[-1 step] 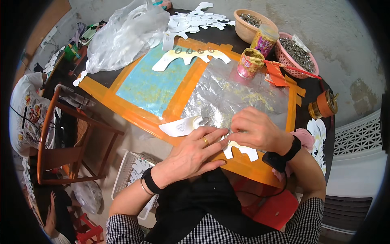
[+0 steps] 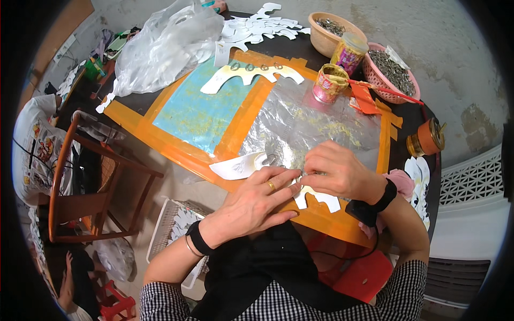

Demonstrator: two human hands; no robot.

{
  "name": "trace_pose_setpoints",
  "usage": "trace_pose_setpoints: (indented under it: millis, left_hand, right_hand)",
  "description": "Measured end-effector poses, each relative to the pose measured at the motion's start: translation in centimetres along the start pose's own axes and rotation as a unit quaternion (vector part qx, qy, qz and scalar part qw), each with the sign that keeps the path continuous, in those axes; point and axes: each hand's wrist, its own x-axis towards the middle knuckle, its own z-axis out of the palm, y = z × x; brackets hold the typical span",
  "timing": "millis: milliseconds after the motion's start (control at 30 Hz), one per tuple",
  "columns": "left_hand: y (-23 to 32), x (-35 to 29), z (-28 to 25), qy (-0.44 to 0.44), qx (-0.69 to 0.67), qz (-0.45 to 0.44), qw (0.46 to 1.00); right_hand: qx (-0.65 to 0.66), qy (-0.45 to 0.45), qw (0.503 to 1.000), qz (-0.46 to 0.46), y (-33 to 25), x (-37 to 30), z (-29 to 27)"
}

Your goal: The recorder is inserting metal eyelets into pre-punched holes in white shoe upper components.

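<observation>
A white scalloped cut-out (image 2: 320, 199) with yellowish glue along its upper edge lies under my hands at the table's near edge. My left hand (image 2: 254, 200) rests over it, fingers stretched out and fingertips pressing on it, thumb apart. Beside those fingertips my right hand (image 2: 337, 172) is closed in a pinch; what sits in the pinch is hidden. The left end of the piece (image 2: 235, 166) sticks out beyond my left hand, with a metal ring (image 2: 271, 160) near it. Farther off, a similar cut-out (image 2: 222, 79) carries several metal rings along its glued edge.
At the back right stand an orange bowl (image 2: 317, 40) and a pink basket (image 2: 371, 75) of metal parts, beside an open glue-smeared can (image 2: 327, 88). A plastic bag (image 2: 160, 48) and stacked white cut-outs (image 2: 257, 29) lie at the back. A wooden chair (image 2: 88, 203) stands left.
</observation>
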Motion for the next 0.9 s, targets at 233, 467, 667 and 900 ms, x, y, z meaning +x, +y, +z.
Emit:
trace_pose_setpoints:
  millis: [233,467,667,900]
  left_hand:
    - [0.1,-0.1,-0.1,0.005,-0.014,-0.010,1.000]
    - [0.3,0.2,-0.3,0.011,-0.021,-0.009,1.000]
    - [0.4,0.2,-0.2,0.016,-0.016,-0.008,1.000]
    - [0.6,0.2,-0.2,-0.001,0.004,-0.010,1.000]
  right_hand:
    - [-0.086,-0.031,0.995,-0.028,-1.1,0.0,-0.4]
    - [-0.147,-0.073,0.986,-0.044,-2.0,0.3,-0.9]
    - [-0.133,-0.093,0.986,-0.026,-2.1,0.6,-1.0]
    - [-0.098,-0.093,0.991,0.011,-2.8,0.2,-1.6]
